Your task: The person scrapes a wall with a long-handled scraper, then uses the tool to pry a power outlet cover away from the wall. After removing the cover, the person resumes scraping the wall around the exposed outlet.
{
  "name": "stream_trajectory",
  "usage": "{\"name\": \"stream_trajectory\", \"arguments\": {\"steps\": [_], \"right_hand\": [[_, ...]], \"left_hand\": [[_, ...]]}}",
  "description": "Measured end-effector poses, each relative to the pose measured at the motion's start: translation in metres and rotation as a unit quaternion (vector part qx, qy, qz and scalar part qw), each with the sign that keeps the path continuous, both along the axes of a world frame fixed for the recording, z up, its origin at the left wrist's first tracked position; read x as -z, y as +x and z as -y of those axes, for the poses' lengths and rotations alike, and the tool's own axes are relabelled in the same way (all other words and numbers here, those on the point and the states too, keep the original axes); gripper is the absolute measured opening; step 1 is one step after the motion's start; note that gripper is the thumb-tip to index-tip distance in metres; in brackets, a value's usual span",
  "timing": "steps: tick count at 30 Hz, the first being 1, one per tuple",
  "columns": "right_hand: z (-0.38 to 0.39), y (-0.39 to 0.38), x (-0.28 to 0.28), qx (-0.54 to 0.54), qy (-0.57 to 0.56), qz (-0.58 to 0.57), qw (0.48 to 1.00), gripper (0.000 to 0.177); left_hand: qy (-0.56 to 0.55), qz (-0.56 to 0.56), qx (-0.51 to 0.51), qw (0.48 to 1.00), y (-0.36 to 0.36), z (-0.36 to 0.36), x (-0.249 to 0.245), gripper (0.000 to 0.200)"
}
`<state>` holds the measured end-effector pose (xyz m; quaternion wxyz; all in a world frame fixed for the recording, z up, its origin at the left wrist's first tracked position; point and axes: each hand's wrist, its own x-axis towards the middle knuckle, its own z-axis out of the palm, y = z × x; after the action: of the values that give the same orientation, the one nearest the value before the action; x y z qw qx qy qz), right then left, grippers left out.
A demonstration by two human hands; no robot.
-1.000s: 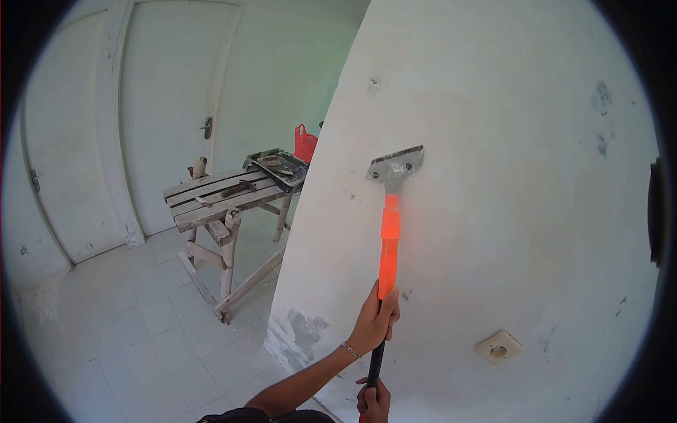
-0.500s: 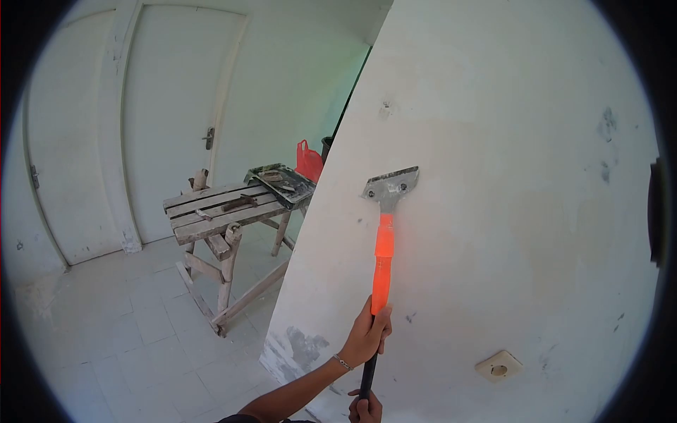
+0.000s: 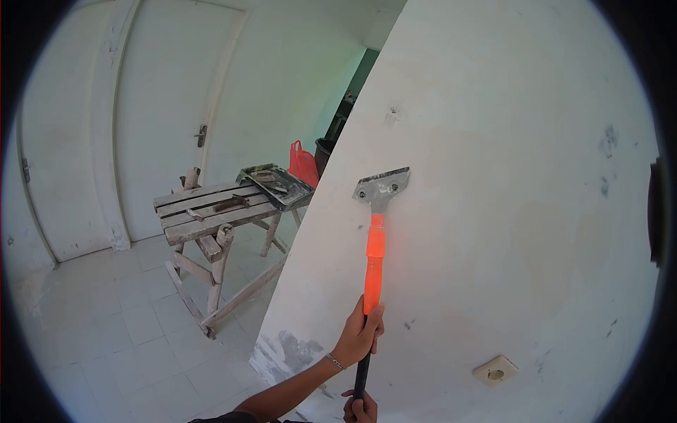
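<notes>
A long-handled scraper (image 3: pixel 376 243) points upward in front of the white wall (image 3: pixel 486 233). It has a wide metal blade (image 3: pixel 381 187) with two bolts, a bright orange sleeve and a black lower handle. The blade's top edge overlaps the wall surface in this view. My left hand (image 3: pixel 360 330), with a bracelet at the wrist, is wrapped round the handle just at the bottom of the orange part. Lower down, at the bottom edge of the view, my right hand (image 3: pixel 361 407) is closed round the black handle and partly cut off.
On the left stands a rough wooden bench (image 3: pixel 218 211) with a dark paint tray (image 3: pixel 275 185) on it. Behind are a red plastic bag (image 3: pixel 303 166) and white doors (image 3: pixel 166 127). A wall socket (image 3: pixel 496 371) sits low on the right. Grey patches (image 3: pixel 289 352) mark the wall's lower corner.
The scraper and both hands have shifted slightly left across the wall. The view has turned a little, and the bench sits further left. Both hands keep their grip.
</notes>
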<state>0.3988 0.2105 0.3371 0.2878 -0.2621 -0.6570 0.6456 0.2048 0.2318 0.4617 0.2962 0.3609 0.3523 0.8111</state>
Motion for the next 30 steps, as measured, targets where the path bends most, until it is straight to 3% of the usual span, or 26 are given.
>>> {"name": "stream_trajectory", "arguments": {"steps": [7, 13, 20, 26, 30], "right_hand": [[-0.003, -0.046, -0.049, 0.025, 0.041, -0.006, 0.999, 0.052], [0.006, -0.024, -0.013, -0.010, 0.014, 0.022, 1.000, 0.052], [0.006, -0.062, -0.053, 0.009, 0.021, -0.002, 1.000, 0.049], [0.011, -0.044, -0.017, 0.001, 0.007, -0.004, 1.000, 0.049], [0.012, -0.059, -0.049, -0.023, -0.033, 0.016, 0.999, 0.048]], "left_hand": [[0.036, -0.005, -0.007, 0.999, -0.046, -0.007, -0.046, 0.035], [0.021, 0.006, -0.008, 1.000, -0.026, 0.004, -0.002, 0.034], [0.032, 0.012, -0.022, 0.999, -0.063, 0.001, -0.044, 0.037], [0.029, 0.007, -0.026, 0.999, -0.046, 0.006, -0.017, 0.037], [0.035, 0.006, -0.015, 0.999, -0.065, 0.008, -0.038, 0.036]]}}
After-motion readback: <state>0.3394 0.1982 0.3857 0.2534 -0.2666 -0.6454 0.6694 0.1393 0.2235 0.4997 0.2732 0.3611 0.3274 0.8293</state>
